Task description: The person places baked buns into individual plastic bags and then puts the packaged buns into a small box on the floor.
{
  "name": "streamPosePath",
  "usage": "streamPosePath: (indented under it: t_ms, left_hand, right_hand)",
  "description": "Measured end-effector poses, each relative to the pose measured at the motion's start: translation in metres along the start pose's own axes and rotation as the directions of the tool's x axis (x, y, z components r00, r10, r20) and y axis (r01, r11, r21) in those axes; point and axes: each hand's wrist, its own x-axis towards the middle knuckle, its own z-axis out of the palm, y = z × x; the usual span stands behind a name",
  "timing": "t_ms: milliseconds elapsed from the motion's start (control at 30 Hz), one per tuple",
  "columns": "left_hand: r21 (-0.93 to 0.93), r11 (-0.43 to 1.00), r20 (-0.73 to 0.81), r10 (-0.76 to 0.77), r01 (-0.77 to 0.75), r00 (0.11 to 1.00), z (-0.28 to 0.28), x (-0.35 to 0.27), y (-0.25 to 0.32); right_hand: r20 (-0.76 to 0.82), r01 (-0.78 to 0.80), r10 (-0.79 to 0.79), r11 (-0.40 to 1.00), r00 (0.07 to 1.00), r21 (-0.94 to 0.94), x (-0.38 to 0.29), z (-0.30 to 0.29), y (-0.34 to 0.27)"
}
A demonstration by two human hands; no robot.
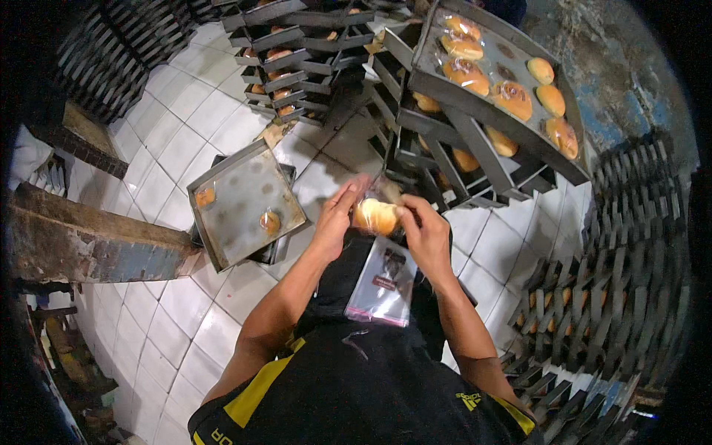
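A golden bread bun (374,217) in a clear plastic bag is held between my hands, above my lap. My left hand (335,218) grips its left side, the fingertips blurred near the top of the film. At the right end, my right hand (427,236) pinches the bag between thumb and fingers. Just below, a stack of flat clear plastic bags (384,283) with a printed dark label lies on my lap. To the left, a metal baking tray (239,186) carries a wrapped bun (205,196) and a second wrapped round bun (270,222).
At upper right, a large tray (514,47) of wrapped and bare buns tops criss-crossed trays (461,125). Another stack of bun-filled trays (289,61) stands ahead. More stacked trays (606,295) line the right. A worn wooden beam (105,239) juts in from the left over white floor tiles.
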Motion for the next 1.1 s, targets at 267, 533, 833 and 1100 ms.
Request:
streamPosePath:
  t_ms: [267,533,833,1100]
  left_hand:
    - [0.383,0.836,-0.003,0.427,-0.394,0.904,0.013,0.016,-0.019]
    - [0.531,0.709,-0.116,0.603,-0.464,0.789,0.000,0.017,0.010]
    - [-0.094,0.996,-0.064,-0.012,0.006,0.998,-0.028,-0.008,-0.033]
    - [-0.077,0.967,0.221,0.254,-0.242,0.942,0.074,0.013,0.030]
  right_hand:
    - [-0.011,0.112,-0.117,0.976,0.993,-0.186,0.025,0.004,0.020]
    - [0.098,-0.311,0.295,0.903,0.950,0.295,0.044,-0.015,0.038]
    - [0.363,-0.643,0.584,0.389,0.726,0.660,-0.067,0.024,0.050]
    - [-0.443,0.153,-0.324,0.913,0.836,-0.379,0.061,-0.141,-0.044]
